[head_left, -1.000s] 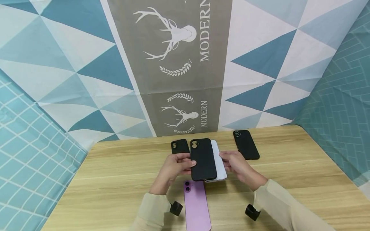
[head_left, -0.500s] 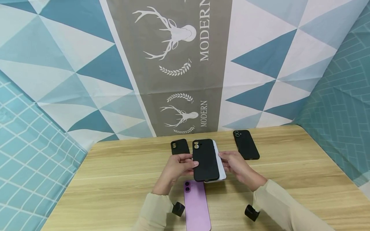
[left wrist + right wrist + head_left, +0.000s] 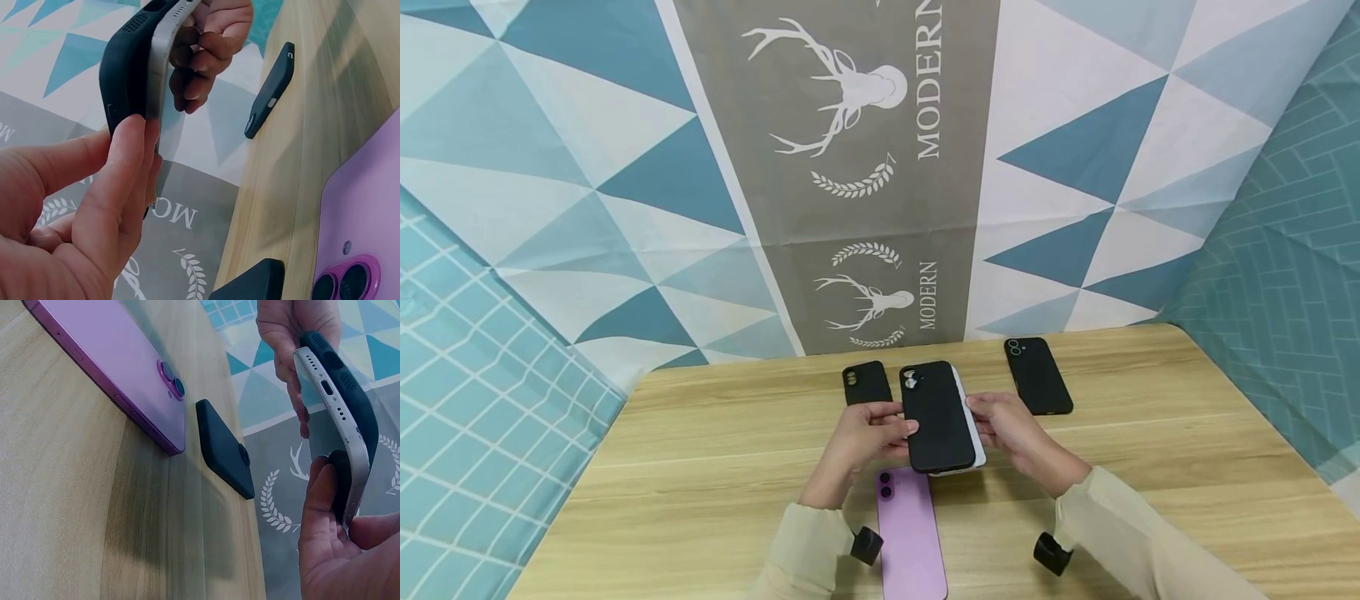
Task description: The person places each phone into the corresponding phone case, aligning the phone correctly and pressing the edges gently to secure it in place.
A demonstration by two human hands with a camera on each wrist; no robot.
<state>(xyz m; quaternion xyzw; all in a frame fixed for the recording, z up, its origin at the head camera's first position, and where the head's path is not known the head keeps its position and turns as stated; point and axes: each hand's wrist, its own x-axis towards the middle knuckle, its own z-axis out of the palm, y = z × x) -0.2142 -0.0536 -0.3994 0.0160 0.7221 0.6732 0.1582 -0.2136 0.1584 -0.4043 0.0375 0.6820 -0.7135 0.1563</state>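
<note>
In the head view my left hand [image 3: 862, 437] pinches a black phone case [image 3: 938, 425] at its left edge, thumb on the outer face. My right hand [image 3: 1013, 429] grips the right edge of a white smartphone [image 3: 970, 417] lying behind the case. Only a narrow strip of the phone shows along the right and lower sides; something whitish shows in the camera cutout. Both are held above the table. In the right wrist view the phone's silver edge [image 3: 331, 403], with its charging port, lies against the case [image 3: 356, 394], offset from it.
A purple smartphone [image 3: 912, 533] lies face down on the wooden table [image 3: 700, 475], below the hands. Behind my left hand lies a small black case [image 3: 867, 383], partly covered. Another black phone or case [image 3: 1039, 375] lies at the back right. A patterned cloth stands behind.
My left hand has moved the black case slightly to the right over the white phone, so the visible white strip is narrower. My right hand has hardly moved.
</note>
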